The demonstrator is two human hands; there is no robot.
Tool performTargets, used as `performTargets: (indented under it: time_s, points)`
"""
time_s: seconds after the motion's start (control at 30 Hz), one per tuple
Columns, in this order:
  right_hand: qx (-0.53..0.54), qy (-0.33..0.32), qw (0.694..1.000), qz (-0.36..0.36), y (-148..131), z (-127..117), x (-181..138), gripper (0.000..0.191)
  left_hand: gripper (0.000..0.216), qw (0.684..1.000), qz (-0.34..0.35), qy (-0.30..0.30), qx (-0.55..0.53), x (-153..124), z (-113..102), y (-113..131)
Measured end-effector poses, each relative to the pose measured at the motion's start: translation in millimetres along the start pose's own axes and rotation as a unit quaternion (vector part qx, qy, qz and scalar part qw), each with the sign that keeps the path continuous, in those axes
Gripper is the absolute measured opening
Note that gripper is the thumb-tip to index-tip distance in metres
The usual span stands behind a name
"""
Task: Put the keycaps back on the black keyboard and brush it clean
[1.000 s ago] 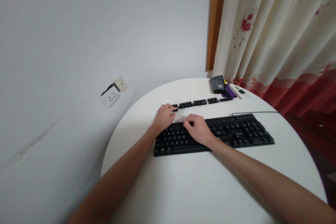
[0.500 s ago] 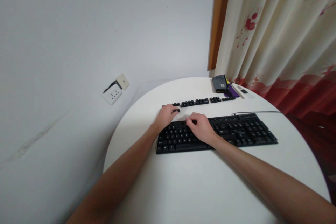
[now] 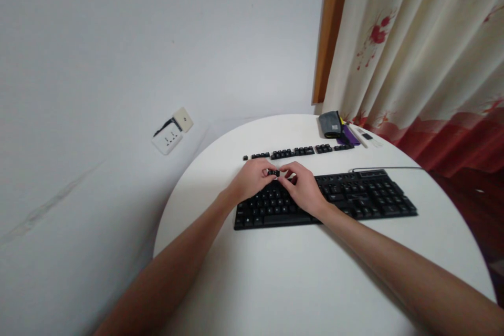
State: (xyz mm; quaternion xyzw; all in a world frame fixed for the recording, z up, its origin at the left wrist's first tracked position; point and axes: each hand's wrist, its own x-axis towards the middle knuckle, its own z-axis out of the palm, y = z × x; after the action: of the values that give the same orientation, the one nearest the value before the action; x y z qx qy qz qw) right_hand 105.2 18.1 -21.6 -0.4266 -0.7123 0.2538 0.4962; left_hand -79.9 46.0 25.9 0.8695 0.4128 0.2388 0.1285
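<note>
A short row of black keycaps (image 3: 273, 172) is held above the back edge of a black keyboard (image 3: 291, 219). My left hand (image 3: 252, 178) pinches the row from its left side. At its right end, the thumb and forefinger of my right hand (image 3: 301, 185) close around the last cap. Both hands hover over the keyboard's left half and hide part of its upper keys. Behind them, loose keycaps (image 3: 303, 151) lie in a line of small groups on the white round table (image 3: 275, 273), with a single keycap (image 3: 245, 157) at the left end.
A grey cloth pouch (image 3: 329, 125) lies at the back right, beside a purple cloth (image 3: 350, 136) and a white stick-like thing (image 3: 359, 136). The keyboard's cable (image 3: 388, 168) runs off to the right. A wall with a socket (image 3: 167, 138) borders the left, a curtain (image 3: 394, 63) the right.
My left hand has moved slightly right with the keycaps. My right hand has opened from a curled pose and brought its thumb and forefinger to the row's right end.
</note>
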Motion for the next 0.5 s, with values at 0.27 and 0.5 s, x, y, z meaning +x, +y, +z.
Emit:
performTargets:
  time_s: [0.27, 0.5]
  points:
    - [-0.009, -0.038, 0.999, -0.026, -3.7, -1.3, -2.0, 0.006, 0.017, 0.995, -0.029, -0.003, -0.096, -19.0, 1.4, 4.9]
    - [-0.030, -0.016, 0.999, -0.035, -8.1, -5.1, -2.5, 0.017, 0.017, 0.980, -0.108, -0.017, -0.165, -20.4, -8.5, -6.7]
